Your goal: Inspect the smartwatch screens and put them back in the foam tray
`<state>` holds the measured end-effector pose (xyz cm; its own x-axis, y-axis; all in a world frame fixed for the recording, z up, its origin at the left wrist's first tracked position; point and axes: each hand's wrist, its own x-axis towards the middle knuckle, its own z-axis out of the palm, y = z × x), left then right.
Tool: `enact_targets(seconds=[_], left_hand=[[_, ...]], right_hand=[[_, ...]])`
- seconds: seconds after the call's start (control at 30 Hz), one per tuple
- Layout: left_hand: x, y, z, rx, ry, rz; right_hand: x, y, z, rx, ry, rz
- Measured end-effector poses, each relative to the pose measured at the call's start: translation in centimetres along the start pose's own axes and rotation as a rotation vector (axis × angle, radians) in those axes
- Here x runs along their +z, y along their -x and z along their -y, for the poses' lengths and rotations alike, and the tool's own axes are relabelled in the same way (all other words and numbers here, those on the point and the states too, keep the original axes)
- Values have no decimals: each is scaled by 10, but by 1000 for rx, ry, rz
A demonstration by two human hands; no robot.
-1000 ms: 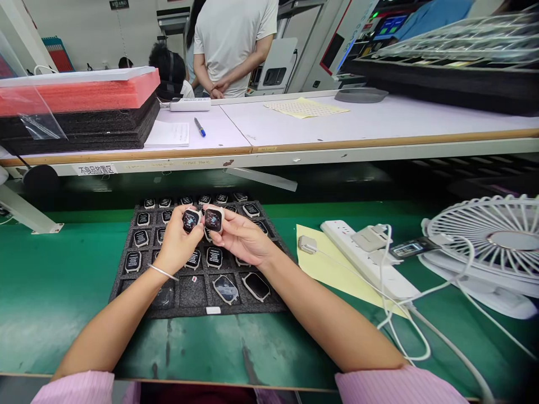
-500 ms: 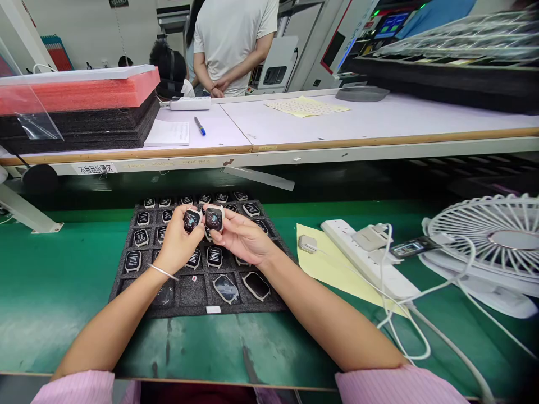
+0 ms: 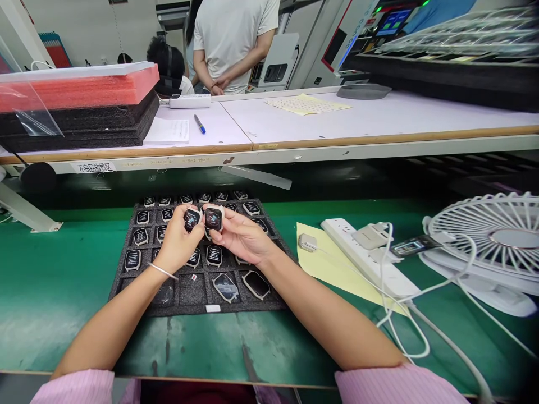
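Observation:
My left hand (image 3: 178, 238) is closed around a smartwatch case (image 3: 192, 219) whose dark screen is lit. Beside it, my right hand (image 3: 242, 237) grips a second smartwatch case (image 3: 214, 218), also lit, with the thumb at its right edge. Both watches are held side by side, screens up, above a black foam tray (image 3: 191, 294). Strapless watch cases sit in the tray's pockets, such as one watch (image 3: 133, 260) at the left with white text on its screen. Two near-row watches, one of them (image 3: 256, 284) dark, lie tilted. My hands and forearms hide some pockets.
Right of the tray lie a yellow sheet (image 3: 309, 269), a small charger (image 3: 307, 242), a white power strip (image 3: 349, 247) with loose cables and a white fan (image 3: 497, 241). A shelf (image 3: 295, 129) spans the back, holding foam stacks (image 3: 84, 123) and a pen (image 3: 199, 124). A person (image 3: 233, 45) stands beyond.
Almost nothing differs. Both hands keep the two watches in the same place, and the view has shifted very slightly.

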<state>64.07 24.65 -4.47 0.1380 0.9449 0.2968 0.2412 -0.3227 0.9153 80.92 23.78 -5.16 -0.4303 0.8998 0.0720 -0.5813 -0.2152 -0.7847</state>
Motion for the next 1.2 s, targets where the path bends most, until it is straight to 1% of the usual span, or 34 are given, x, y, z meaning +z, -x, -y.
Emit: enact_targets(seconds=[0.23,0.43,0.7,0.83,0.97,1.2], left_hand=[[1,0,0,-1,43,-4],[0,1,0,3,3,2],[0,1,0,4,19,-1],[0,1,-1,10,-8,3],[1,1,0,3,11,-14],[1,1,1,-9,17,2]], right_hand=[[0,0,1,4,-6,-10],[-1,-1,-1,3,-42,20],[0,-1,0,4,5,-5],[-1,0,-1,1,-4,6],[-1,-1,-1,6,11,-11],[-1,-1,-2,12,-10,-3]])
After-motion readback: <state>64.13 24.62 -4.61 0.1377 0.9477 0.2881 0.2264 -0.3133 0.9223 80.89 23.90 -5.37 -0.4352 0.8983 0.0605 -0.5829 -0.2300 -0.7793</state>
